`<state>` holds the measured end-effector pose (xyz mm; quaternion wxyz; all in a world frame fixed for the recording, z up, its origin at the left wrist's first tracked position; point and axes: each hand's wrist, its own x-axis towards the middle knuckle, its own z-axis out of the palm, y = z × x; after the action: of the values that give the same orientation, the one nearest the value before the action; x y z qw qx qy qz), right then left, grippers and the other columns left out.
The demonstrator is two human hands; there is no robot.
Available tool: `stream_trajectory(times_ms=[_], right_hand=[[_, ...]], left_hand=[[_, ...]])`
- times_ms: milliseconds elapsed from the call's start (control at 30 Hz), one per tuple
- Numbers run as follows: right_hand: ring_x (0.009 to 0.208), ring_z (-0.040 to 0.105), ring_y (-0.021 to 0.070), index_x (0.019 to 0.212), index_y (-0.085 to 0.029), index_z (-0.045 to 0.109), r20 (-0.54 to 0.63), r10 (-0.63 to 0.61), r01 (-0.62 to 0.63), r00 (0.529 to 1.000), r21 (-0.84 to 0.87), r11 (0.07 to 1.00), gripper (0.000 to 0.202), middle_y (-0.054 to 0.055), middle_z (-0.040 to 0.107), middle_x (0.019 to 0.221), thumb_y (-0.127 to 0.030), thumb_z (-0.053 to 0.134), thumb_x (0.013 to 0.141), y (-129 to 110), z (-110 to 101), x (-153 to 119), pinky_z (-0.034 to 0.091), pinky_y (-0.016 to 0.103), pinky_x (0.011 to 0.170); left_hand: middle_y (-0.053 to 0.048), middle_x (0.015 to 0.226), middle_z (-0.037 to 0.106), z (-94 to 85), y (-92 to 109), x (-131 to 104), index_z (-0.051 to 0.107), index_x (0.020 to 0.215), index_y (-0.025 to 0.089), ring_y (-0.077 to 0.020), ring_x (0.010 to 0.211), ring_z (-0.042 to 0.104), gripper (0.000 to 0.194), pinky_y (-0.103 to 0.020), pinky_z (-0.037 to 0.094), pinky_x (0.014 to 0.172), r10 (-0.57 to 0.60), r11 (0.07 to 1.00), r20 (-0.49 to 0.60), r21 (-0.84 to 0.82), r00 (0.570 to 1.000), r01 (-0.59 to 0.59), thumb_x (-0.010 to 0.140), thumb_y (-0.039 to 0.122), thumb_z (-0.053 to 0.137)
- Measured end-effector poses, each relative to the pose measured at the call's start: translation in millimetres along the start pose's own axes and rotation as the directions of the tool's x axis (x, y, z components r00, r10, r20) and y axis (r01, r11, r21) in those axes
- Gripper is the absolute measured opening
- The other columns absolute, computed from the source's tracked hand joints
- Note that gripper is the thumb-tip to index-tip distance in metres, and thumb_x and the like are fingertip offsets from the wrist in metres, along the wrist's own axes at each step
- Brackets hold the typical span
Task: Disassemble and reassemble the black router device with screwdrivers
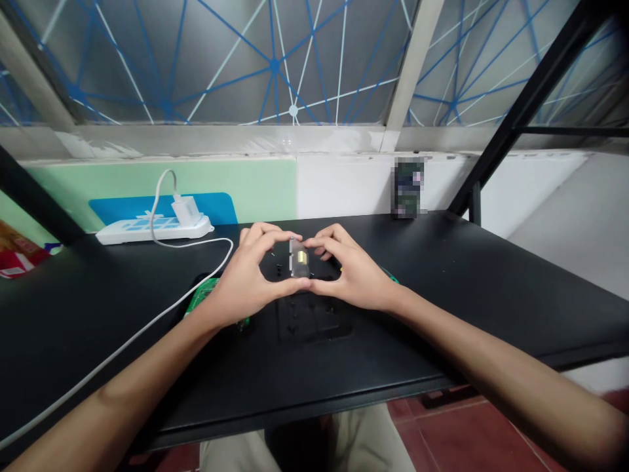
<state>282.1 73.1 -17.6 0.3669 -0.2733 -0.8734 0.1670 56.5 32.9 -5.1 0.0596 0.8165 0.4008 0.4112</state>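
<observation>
Between my two hands, a small translucent grey piece (299,259) with a yellowish patch is held upright above the black table. My left hand (253,272) grips its left side, thumb at the bottom edge and fingertips at the top. My right hand (354,270) holds the other side in the same way, and the two thumbs meet below the piece. Under my left wrist lies a green circuit board (200,296), partly hidden. Small dark screws (279,269) lie on the table behind my left thumb. Another green edge (391,275) shows behind my right wrist.
A white power strip (122,232) with a plugged-in charger (187,211) stands at the back left of the black table (491,282). Its white cable (147,329) runs to the front left. A red packet (18,252) lies far left; a blurred-out object (408,188) stands at the back wall.
</observation>
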Motion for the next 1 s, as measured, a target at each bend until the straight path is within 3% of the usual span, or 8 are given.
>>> stream_trajectory(times_ms=[133,333,600,1000], right_hand=[[0.101,0.057,0.0189,0.126,-0.022,0.061,0.010,0.041,-0.040,0.999,-0.060,0.997,0.054,0.008,0.048,0.116,-0.040,0.079,0.078,0.4,-4.0,-0.4,0.056,0.043,0.098],[0.112,0.056,0.0241,0.125,-0.022,0.060,0.042,0.005,0.001,0.999,-0.145,0.989,0.055,0.010,0.048,0.121,-0.042,0.079,0.078,1.1,-11.2,1.0,0.056,0.047,0.099],[0.111,0.056,0.0246,0.124,-0.023,0.058,0.016,-0.077,0.079,0.997,-0.149,0.986,0.053,0.009,0.051,0.119,-0.038,0.079,0.077,2.8,-14.6,1.1,0.055,0.046,0.096],[0.113,0.057,0.0246,0.126,-0.023,0.056,0.086,-0.057,0.068,0.995,-0.121,0.990,0.055,0.010,0.050,0.121,-0.041,0.078,0.079,1.6,-16.4,-0.2,0.055,0.046,0.098]], left_hand=[[-0.007,0.123,0.058,-3.0,-2.8,0.7,0.059,0.124,0.027,-0.0295,0.117,0.051,0.052,-0.047,0.045,0.101,-0.013,1.000,-0.006,0.015,1.000,0.013,0.080,0.041,0.083],[-0.006,0.120,0.056,-7.8,-10.3,2.5,0.058,0.117,0.027,-0.0304,0.117,0.051,0.054,-0.049,0.044,0.101,-0.025,0.995,0.047,0.097,0.999,0.020,0.074,0.041,0.086],[-0.007,0.117,0.053,-8.8,-13.1,2.5,0.057,0.112,0.024,-0.0308,0.110,0.048,0.047,-0.052,0.041,0.101,0.054,0.961,0.081,0.267,0.995,-0.074,0.076,0.038,0.083],[-0.007,0.119,0.052,-3.7,-10.2,-0.1,0.057,0.116,0.024,-0.0316,0.112,0.046,0.047,-0.051,0.042,0.100,0.050,0.963,0.117,0.256,0.992,-0.078,0.078,0.037,0.081]])
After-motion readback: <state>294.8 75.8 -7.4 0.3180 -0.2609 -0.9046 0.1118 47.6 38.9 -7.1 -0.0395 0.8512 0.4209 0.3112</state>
